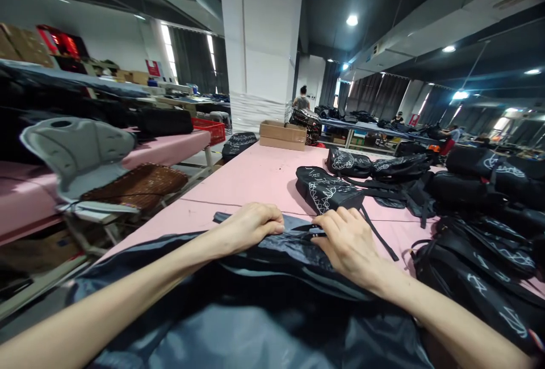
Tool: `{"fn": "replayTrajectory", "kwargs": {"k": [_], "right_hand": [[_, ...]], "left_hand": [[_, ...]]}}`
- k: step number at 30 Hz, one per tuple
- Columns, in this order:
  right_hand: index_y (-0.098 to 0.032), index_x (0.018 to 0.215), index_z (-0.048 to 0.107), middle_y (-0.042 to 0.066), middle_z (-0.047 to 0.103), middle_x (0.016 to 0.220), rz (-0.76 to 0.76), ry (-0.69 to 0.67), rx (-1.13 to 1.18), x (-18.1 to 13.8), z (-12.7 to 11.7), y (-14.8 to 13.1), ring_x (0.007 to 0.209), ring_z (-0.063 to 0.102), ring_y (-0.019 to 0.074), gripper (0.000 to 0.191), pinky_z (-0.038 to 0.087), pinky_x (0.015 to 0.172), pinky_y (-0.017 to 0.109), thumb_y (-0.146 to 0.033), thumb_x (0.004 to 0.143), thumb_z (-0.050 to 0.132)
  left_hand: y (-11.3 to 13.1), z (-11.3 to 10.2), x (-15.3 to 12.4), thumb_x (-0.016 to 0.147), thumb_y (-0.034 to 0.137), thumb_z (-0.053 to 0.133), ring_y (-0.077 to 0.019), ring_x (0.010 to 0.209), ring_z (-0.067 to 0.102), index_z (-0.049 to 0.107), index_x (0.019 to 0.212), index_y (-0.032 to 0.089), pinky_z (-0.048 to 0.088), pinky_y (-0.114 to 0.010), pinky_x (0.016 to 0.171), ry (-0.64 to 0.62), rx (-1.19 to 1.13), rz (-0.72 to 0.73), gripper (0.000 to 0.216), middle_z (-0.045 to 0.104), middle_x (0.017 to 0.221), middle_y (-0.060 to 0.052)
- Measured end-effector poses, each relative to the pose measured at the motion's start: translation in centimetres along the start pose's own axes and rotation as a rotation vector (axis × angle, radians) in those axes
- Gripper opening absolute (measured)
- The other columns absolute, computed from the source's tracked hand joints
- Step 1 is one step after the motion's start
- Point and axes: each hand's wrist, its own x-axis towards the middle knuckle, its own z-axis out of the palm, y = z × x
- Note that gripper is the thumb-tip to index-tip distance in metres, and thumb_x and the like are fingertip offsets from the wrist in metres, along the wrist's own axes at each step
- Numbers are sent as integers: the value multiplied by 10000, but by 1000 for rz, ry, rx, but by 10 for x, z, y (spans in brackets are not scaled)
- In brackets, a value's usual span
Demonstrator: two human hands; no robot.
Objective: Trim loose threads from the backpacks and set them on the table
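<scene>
A black bag [238, 335] with a shiny grey-blue lining lies opened wide in front of me, its mouth facing me. My left hand [253, 224] is closed, thumb and fingers pinching the bag's far edge. My right hand [351, 241] is closed round small dark thread snips [304, 229], whose pointed tip faces left toward the pinched fabric. The fingers cover most of the snips. Just beyond my right hand, a black backpack [327, 190] with white line drawings lies on the pink table [238, 179].
More black backpacks [481, 267] are heaped along the right side. At the table's far end stands an open cardboard box [282, 135] before a white pillar [264, 40]. A grey chair [85, 153] is on the left. Several people are farther back.
</scene>
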Motion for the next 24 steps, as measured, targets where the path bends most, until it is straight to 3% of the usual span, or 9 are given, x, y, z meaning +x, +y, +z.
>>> {"fn": "replayTrajectory", "kwargs": {"k": [3, 13, 18, 21, 24], "right_hand": [[-170, 884, 577, 38, 596, 775, -78, 41, -65, 10, 4, -4, 714, 466, 182, 77, 272, 625, 322, -237, 852, 559], [-159, 899, 596, 27, 609, 735, -216, 128, -187, 12, 4, -11, 670, 438, 158, 125, 232, 593, 328, -155, 891, 471], [-175, 843, 577, 10, 606, 740, -110, 37, 45, 12, 8, -4, 676, 468, 142, 18, 269, 604, 303, -189, 840, 566], [-187, 861, 564, -7, 603, 771, -22, -9, 238, 13, 10, 1, 708, 489, 131, 95, 310, 622, 264, -194, 794, 631], [-177, 843, 567, 5, 599, 759, -27, 53, 191, 14, 10, 2, 698, 471, 146, 48, 306, 625, 278, -183, 812, 603]], "left_hand": [[-1, 0, 0, 795, 292, 407, -140, 625, 520, 566, 648, 162, 367, -228, 613, 16, -6, 28, 253, 592, 642, -9], [-7, 2, 0, 810, 276, 415, -129, 602, 516, 565, 642, 165, 344, -220, 596, 52, 19, 56, 252, 590, 632, -2], [-5, -1, -2, 814, 273, 410, -133, 623, 533, 582, 659, 171, 354, -221, 602, 55, 16, 64, 253, 609, 651, -2], [-4, -1, -2, 807, 269, 415, -132, 607, 528, 588, 659, 170, 355, -222, 586, 47, 18, 54, 248, 606, 633, 2], [-4, -1, -1, 808, 275, 421, -132, 608, 526, 590, 661, 169, 354, -223, 588, 43, 8, 44, 248, 608, 642, 3]]}}
